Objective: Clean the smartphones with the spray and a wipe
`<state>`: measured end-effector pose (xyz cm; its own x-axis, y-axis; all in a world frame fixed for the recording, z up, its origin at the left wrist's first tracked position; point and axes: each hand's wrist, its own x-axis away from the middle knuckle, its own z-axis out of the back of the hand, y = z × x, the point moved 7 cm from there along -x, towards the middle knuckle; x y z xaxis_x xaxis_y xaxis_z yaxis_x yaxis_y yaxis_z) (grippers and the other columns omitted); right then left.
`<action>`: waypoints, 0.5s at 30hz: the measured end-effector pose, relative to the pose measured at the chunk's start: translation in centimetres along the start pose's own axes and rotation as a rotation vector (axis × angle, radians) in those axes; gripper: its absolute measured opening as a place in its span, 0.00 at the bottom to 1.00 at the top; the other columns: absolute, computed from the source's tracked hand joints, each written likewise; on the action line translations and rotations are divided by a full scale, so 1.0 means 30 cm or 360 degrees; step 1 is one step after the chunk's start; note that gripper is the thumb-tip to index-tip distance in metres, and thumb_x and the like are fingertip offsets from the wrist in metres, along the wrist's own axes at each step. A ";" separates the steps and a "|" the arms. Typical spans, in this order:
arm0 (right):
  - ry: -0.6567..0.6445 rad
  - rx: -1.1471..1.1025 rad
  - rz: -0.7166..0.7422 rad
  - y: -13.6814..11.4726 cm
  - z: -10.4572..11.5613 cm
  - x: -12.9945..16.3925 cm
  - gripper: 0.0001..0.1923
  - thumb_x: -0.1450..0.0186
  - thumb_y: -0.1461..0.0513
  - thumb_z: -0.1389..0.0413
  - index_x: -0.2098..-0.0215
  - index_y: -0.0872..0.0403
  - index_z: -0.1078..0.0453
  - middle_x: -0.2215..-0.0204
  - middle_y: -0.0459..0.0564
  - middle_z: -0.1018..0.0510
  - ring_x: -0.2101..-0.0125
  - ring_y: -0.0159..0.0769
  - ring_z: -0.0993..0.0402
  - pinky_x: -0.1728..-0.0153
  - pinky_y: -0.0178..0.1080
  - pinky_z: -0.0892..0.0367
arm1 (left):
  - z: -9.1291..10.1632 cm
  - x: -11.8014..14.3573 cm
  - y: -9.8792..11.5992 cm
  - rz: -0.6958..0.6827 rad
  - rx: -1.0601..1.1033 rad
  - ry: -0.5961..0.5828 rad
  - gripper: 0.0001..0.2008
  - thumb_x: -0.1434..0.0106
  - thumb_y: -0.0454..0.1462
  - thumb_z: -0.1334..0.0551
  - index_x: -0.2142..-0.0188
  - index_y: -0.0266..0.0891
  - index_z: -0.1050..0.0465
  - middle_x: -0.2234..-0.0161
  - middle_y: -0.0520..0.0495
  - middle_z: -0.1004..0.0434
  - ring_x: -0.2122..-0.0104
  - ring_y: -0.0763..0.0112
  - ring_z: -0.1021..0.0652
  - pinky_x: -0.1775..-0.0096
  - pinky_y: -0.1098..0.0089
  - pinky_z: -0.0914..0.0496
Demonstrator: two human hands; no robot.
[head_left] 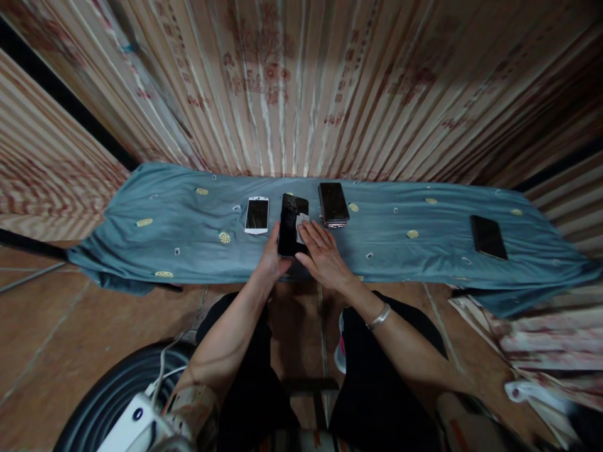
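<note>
Knees and dark trousers fill lower frame. Left hand (pixel 273 256) grips black phone (pixel 288 232) by its edge at frame centre, steadying it on blue cloth (pixel 400 251); right hand (pixel 323 254) presses flat, fingers pinning small wipe (pixel 302 226) to glass. White phone (pixel 257 215) lies left.

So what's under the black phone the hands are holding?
Under the black phone, held by the left hand, lies the blue cloth. The right hand presses a small pale wipe on top. What the cloth covers cannot be seen.
</note>
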<state>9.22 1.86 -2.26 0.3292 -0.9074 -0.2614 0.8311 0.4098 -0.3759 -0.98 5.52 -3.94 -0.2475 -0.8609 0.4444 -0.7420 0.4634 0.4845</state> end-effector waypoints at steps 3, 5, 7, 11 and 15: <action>0.0025 -0.0014 -0.0032 0.019 0.014 -0.008 0.35 0.23 0.52 0.53 0.22 0.55 0.52 0.23 0.57 0.46 0.24 0.49 0.55 0.26 0.59 0.53 | -0.007 0.009 -0.021 0.0069 -0.0046 -0.0023 0.25 0.24 0.46 0.49 0.39 0.35 0.25 0.52 0.39 0.13 0.40 0.56 0.21 0.34 0.59 0.34; 0.0056 -0.0022 -0.0058 0.036 0.023 -0.015 0.35 0.23 0.52 0.53 0.22 0.54 0.52 0.23 0.57 0.46 0.24 0.49 0.55 0.26 0.60 0.53 | -0.009 0.011 -0.038 0.0107 -0.0054 -0.0055 0.25 0.24 0.47 0.49 0.40 0.35 0.24 0.53 0.38 0.13 0.39 0.56 0.22 0.34 0.60 0.34; 0.0087 -0.0024 -0.0081 0.055 0.029 -0.022 0.35 0.23 0.53 0.53 0.22 0.53 0.53 0.24 0.57 0.46 0.24 0.49 0.55 0.26 0.60 0.52 | -0.006 0.010 -0.055 0.0136 -0.0054 -0.0076 0.25 0.24 0.47 0.48 0.39 0.34 0.25 0.52 0.38 0.13 0.39 0.56 0.22 0.35 0.60 0.34; 0.0120 -0.0021 -0.0089 0.079 0.029 -0.030 0.35 0.23 0.52 0.53 0.22 0.53 0.53 0.24 0.57 0.45 0.23 0.49 0.56 0.26 0.60 0.52 | 0.003 0.006 -0.079 0.0196 -0.0033 -0.0078 0.28 0.25 0.50 0.47 0.37 0.34 0.26 0.48 0.36 0.15 0.39 0.55 0.22 0.36 0.60 0.32; 0.0121 -0.0040 -0.0043 0.061 0.016 -0.023 0.36 0.23 0.51 0.52 0.22 0.53 0.54 0.24 0.57 0.46 0.23 0.49 0.57 0.26 0.60 0.52 | -0.003 0.012 -0.076 0.0193 0.0008 -0.0094 0.31 0.24 0.53 0.50 0.36 0.34 0.27 0.43 0.37 0.18 0.37 0.57 0.24 0.35 0.61 0.34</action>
<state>10.73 3.20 -2.34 0.2707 -0.9089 -0.3173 0.8275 0.3881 -0.4056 0.68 4.19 -4.81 -0.3720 -0.8095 0.4542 -0.7074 0.5641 0.4259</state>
